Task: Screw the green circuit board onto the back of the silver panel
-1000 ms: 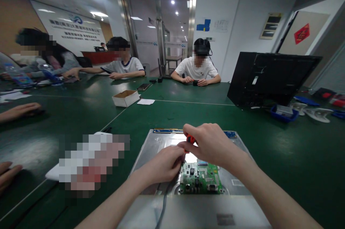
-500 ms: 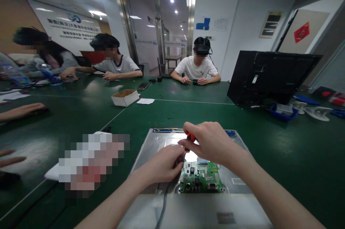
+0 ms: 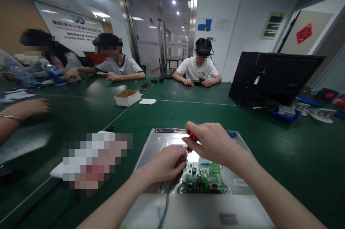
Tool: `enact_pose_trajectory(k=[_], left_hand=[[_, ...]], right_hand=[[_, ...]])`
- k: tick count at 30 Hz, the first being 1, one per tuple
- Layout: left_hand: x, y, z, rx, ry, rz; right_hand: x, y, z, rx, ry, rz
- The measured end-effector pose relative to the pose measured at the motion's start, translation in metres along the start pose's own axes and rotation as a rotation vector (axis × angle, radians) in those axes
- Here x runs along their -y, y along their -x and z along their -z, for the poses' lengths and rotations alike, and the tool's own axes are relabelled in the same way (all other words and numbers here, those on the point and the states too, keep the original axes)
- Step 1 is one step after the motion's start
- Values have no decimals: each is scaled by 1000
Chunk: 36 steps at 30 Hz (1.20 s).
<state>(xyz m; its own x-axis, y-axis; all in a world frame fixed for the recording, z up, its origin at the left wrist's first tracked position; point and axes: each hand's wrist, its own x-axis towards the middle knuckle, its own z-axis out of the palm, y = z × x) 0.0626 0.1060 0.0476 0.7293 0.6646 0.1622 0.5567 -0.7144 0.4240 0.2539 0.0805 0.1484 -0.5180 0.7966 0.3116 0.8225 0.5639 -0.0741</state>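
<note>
My right hand (image 3: 208, 141) is wrapped around the orange and black handle of a screwdriver (image 3: 193, 136), which points down toward the upper left corner of a green circuit board (image 3: 205, 178). Close beside the screwdriver's lower end, my left hand (image 3: 168, 162) has its fingers curled in a pinch. Whatever lies between those fingertips is hidden. The board rests on the metal back of a display panel (image 3: 147, 157), flat on the table. From under my left hand a grey cable (image 3: 166, 204) runs toward me across the panel.
A black monitor (image 3: 272, 78) stands at the right, near a blue tray (image 3: 286, 113). An open white box (image 3: 127, 98) sits beyond the panel, and a pixelated item (image 3: 94, 160) lies to its left. Across the green table (image 3: 172, 117) sit several people; another person's hand (image 3: 29, 109) reaches in at left.
My view has shifted slightly, while both hands stay at the same spot on the panel. The other person's hand at the left has lifted and curled; a lower hand there has left view.
</note>
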Motion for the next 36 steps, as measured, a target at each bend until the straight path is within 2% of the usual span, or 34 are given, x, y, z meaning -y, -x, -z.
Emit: enact_pose_trajectory(k=[5, 12, 18, 24, 30, 36], left_hand=[[5, 0, -4, -9, 30, -25], [2, 0, -2, 4, 8, 14], [3, -1, -4, -6, 55, 5], [2, 0, 0, 10, 38, 2], [1, 1, -1, -9, 82, -14], [0, 1, 1, 11, 56, 2]], right_hand=[[1, 1, 2, -16, -85, 36], [1, 0, 1, 19, -10, -1], [1, 2, 2, -13, -94, 35], [0, 1, 0, 10, -5, -3], [1, 2, 3, -12, -80, 19], [0, 0, 1, 12, 7, -15]])
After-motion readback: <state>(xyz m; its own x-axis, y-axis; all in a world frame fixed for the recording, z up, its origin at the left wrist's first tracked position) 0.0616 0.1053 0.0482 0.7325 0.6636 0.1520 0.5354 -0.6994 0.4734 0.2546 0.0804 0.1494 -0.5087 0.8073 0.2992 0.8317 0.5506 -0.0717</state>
